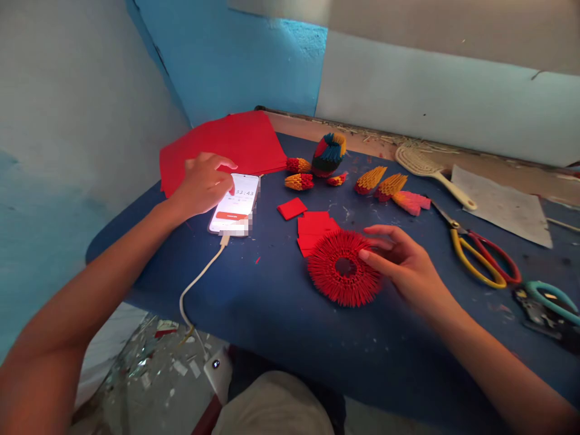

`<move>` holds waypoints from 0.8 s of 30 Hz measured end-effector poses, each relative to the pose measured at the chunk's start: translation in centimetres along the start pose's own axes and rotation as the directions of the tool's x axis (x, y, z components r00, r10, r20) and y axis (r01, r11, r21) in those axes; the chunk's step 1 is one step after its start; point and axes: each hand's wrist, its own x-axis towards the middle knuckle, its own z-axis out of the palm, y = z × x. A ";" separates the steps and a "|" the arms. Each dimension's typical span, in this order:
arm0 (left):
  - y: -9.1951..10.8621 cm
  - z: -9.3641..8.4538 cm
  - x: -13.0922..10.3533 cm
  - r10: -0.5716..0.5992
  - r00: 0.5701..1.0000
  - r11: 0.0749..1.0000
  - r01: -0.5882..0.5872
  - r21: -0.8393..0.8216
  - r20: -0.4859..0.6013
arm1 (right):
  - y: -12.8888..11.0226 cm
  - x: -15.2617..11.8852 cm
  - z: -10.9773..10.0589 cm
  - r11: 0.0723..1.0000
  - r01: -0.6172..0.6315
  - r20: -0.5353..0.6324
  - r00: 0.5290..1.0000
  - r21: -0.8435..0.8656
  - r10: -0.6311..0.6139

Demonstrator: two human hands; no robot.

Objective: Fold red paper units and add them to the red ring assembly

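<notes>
A spiky red paper ring (327, 268) overlaps flat rectangles (316, 224).

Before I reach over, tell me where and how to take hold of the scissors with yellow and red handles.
Take the scissors by the handle loops, coming from the near side with the right hand, the closer of the two. They seem to lie flat, loops toward you and blades pointing away to the far left, so this should keep your grip clear of the edges.

a cream hairbrush (423, 163) beside a whitish sheet (507, 208)
</notes>
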 end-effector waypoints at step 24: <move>17.0 4.4 -0.2 0.251 0.917 0.509 0.149 -0.848 0.311 | -1.0 1.5 -0.4 0.987 0.158 -0.172 0.974 0.041 -0.148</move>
